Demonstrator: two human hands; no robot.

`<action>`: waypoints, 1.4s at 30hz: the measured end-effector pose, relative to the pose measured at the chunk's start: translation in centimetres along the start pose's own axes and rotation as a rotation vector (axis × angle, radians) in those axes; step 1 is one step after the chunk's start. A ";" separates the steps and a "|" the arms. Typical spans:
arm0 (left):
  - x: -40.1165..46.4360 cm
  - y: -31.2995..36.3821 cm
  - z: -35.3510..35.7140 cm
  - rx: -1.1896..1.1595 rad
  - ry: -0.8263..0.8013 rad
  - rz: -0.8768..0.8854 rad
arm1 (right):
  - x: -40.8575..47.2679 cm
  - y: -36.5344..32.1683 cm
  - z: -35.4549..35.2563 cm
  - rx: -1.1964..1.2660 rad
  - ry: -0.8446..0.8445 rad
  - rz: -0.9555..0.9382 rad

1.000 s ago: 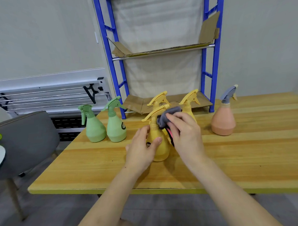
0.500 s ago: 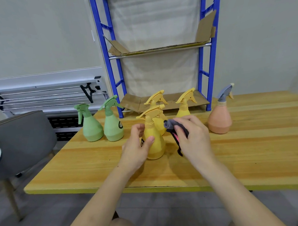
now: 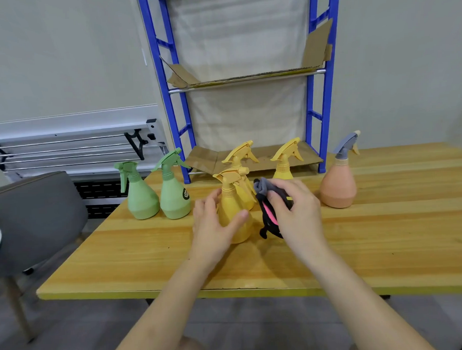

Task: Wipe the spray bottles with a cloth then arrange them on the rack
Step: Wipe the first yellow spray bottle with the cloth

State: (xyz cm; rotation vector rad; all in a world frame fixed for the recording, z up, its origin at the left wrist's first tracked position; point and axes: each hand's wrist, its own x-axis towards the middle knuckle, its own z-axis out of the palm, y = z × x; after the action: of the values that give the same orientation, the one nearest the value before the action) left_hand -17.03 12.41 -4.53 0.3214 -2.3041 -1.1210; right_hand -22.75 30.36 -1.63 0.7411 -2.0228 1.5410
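Judging from the head view, wiping has barely begun: left hand (image 3: 213, 226) grip curls round the front yellow bottle (image 3: 233, 214) on the worktop (image 3: 386, 234), right hand (image 3: 297, 211) grip clutches the cloth (image 3: 268, 210) beside it; rack (image 3: 243, 79) shelves hold no bottles

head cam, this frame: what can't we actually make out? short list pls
- Head view: rear yellow bottles: lower bodies hidden by the front yellow bottle, the cloth and the right hand.
- Front yellow bottle: its left side is covered by the left hand.
- Green bottle label: too small to read.
- Rack: top cut off by the upper edge.
- Cloth: contact with the bottle cannot be told.
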 end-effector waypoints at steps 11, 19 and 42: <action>-0.4 -0.4 1.0 -0.163 0.031 -0.046 | 0.1 -0.4 -0.6 0.083 0.022 0.065; -0.3 -1.0 1.3 -0.184 0.107 -0.027 | 0.3 -0.9 1.1 0.029 0.006 -0.069; 1.3 -1.3 -0.6 -0.014 -0.177 0.074 | 1.8 -1.9 2.5 -0.237 0.084 -0.649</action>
State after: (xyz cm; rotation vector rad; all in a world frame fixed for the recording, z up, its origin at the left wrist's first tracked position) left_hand -17.72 10.66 -4.72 0.1346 -2.4388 -1.1701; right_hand -22.97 27.26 0.29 1.0755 -1.6300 0.9266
